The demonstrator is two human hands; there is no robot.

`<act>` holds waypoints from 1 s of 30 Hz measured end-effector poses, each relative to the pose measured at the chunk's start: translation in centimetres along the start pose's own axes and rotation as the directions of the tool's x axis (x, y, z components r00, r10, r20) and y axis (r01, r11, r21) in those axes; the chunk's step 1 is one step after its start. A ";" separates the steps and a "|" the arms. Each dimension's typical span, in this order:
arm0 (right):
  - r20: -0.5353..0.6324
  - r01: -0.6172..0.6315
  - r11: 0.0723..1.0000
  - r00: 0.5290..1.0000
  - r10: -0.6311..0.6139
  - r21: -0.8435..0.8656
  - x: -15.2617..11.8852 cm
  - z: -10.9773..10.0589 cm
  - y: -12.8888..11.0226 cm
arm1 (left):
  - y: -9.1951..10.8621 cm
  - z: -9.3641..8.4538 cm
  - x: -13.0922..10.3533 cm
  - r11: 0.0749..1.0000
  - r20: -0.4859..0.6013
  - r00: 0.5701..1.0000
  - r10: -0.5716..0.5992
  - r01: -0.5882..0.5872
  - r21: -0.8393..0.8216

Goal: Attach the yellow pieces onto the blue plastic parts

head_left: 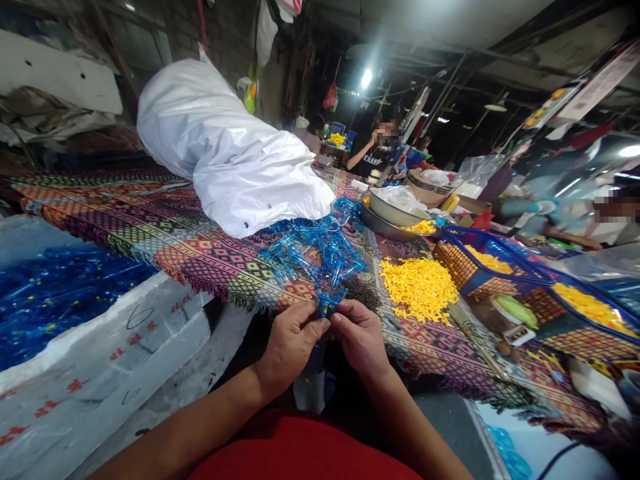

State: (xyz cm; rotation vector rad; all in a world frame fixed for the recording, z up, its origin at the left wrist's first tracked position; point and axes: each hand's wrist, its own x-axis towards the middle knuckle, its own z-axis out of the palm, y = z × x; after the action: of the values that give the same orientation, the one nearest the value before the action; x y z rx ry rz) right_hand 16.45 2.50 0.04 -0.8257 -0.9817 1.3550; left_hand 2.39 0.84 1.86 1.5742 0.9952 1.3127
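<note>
Blue plastic piece [328, 300]: translucent, shiny, pinched between left hand [294, 340] and right hand [362, 339], partly hidden, this side of white sack [250, 160]. Similar blue pieces [327, 253]: loose tangle at sack's near end.

Handwritten in dark strokes on the side of the white foam box [167, 320], at left: a 6 [140, 318]. Lower on the same box, a fainter mark [131, 397], also shaped like a 6. Printed in red along its side: several groups of characters [133, 341], too blurred to read. Across the black T-shirt [374, 161] of a person [361, 155] in the background: pale lettering [372, 159], too small to make out.
</note>
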 end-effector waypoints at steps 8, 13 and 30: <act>-0.018 -0.027 0.999 0.999 0.027 0.021 0.0 -0.1 -0.2 | 0.2 0.1 0.1 0.998 0.019 0.999 -0.036 0.037 -0.045; -0.038 -0.015 0.996 0.999 0.012 -0.093 0.0 0.4 -0.8 | -0.1 0.1 0.4 0.929 0.113 0.984 -0.139 0.169 -0.330; 0.023 0.031 0.712 1.000 -0.020 -0.701 4.1 -0.3 -2.5 | -5.4 -1.0 1.1 0.233 0.344 0.870 -0.354 0.439 -0.868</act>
State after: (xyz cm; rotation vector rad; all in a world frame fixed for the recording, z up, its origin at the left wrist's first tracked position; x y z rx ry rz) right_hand 17.60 6.46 2.59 -1.3647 -1.5567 0.9361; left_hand 1.27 3.75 -2.75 0.3716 0.3358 1.0725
